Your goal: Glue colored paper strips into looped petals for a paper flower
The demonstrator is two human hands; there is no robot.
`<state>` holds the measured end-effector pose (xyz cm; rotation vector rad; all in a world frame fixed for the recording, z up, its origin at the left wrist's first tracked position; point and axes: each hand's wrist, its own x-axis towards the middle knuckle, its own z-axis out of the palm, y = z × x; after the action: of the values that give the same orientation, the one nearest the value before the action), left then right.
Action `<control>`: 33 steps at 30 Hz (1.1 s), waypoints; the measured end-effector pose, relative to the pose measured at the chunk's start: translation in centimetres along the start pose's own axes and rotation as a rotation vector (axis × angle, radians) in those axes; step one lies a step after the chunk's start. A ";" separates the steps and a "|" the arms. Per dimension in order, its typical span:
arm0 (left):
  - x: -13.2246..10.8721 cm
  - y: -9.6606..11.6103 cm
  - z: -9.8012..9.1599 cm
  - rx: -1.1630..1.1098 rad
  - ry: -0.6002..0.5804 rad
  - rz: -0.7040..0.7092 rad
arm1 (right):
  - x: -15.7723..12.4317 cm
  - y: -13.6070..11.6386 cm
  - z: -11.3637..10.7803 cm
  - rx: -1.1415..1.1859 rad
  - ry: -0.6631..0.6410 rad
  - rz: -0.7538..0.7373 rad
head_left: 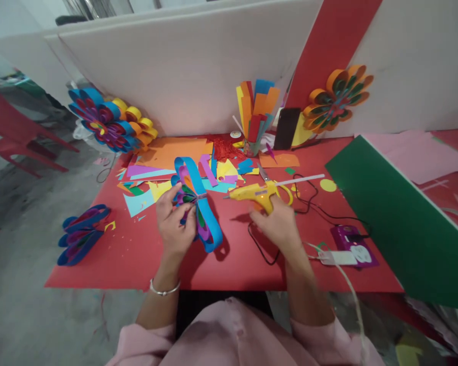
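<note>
My left hand (175, 223) is closed on a paper flower piece (208, 221) made of nested loops, blue outside, purple and green within, pinched near the middle. My right hand (278, 223) wraps round the handle of a yellow hot glue gun (252, 193), its nozzle pointing left toward the paper piece with a gap between them. A long pale glue stick (299, 179) sticks out of the gun's back. Scissors with yellow handles (286, 193) lie behind the gun, partly covered by it. Another blue and purple loop piece (84, 234) rests at the table's left edge.
Paper scraps (141, 201) litter the back of the red table (137, 259). A holder of paper strips (257, 112) and a phone (287, 128) stand behind. Finished paper flowers (99, 122) lean left. A black cord (309, 203) runs to a purple power box (354, 244) beside a green board (400, 218).
</note>
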<state>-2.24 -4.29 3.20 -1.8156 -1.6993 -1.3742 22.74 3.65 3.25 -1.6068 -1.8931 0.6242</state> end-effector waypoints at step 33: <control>-1.0 -3.1 6.0 -0.589 -0.002 -0.458 | 2.5 -3.2 8.9 0.910 -0.048 -0.142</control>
<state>-2.23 0.43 -1.76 -1.7405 -1.9313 -2.2565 14.03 5.67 -0.71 -0.8601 -1.3894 1.2338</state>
